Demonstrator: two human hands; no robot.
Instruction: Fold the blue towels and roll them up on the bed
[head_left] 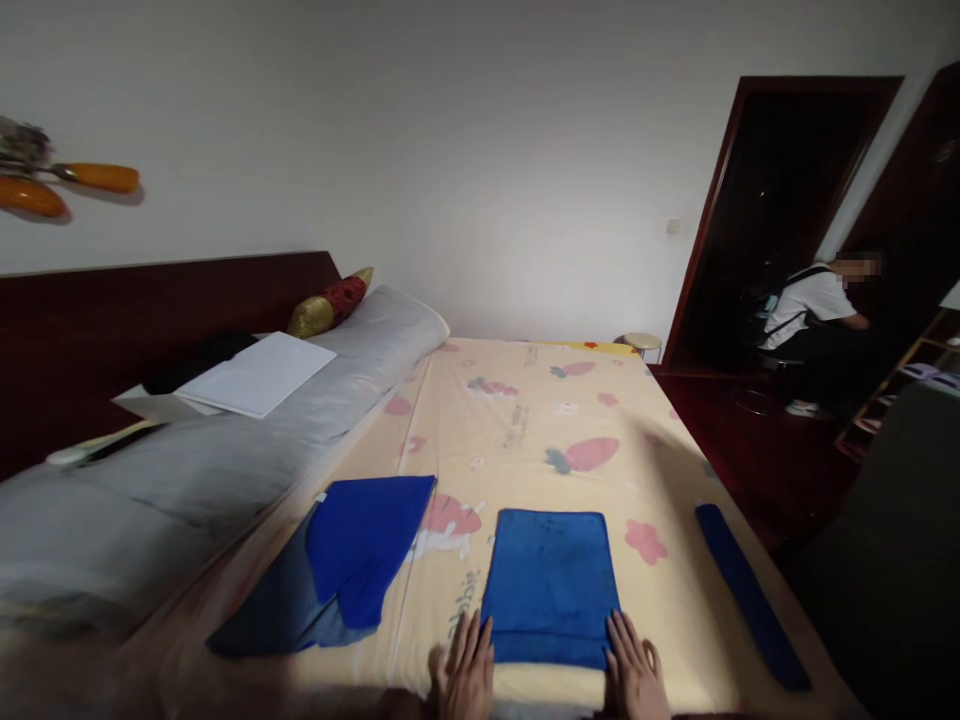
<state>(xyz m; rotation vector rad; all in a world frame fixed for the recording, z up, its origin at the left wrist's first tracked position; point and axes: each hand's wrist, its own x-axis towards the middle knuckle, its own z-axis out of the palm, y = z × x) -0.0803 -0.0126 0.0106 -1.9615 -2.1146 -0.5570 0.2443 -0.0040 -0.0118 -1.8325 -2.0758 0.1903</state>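
- Folded blue cloth (551, 590) lies flat on the bed (517, 470), the broad surface in front of you, near its closest edge and between your hands.
- Along the left side of the bed is a dark wooden headboard (150, 320), with grey bedding (225, 470) spread in front of it.
- White sheets (259, 375) and a red-and-gold cushion (330, 303) rest on that bedding.
- Across the room to your right, a person (810, 305) in a white shirt sits by a dark doorway (787, 170), wearing a backpack (757, 315); you cannot tell what is in it.
- At the far right, an open rack (866, 408) holds pale items (930, 375) that look like shoes, too small to name surely.
- To your left lies a second blue cloth (375, 540), loosely spread, part of it folded over; to your right, a long narrow blue strip (750, 600) lies near the bed's edge.
- Your left hand (469, 668) and right hand (636, 668) rest palm down at the folded cloth's lower sides, fingers extended and touching its edges, grasping nothing.
- Smallest is the white tag (321, 497) on the second cloth's upper left edge.
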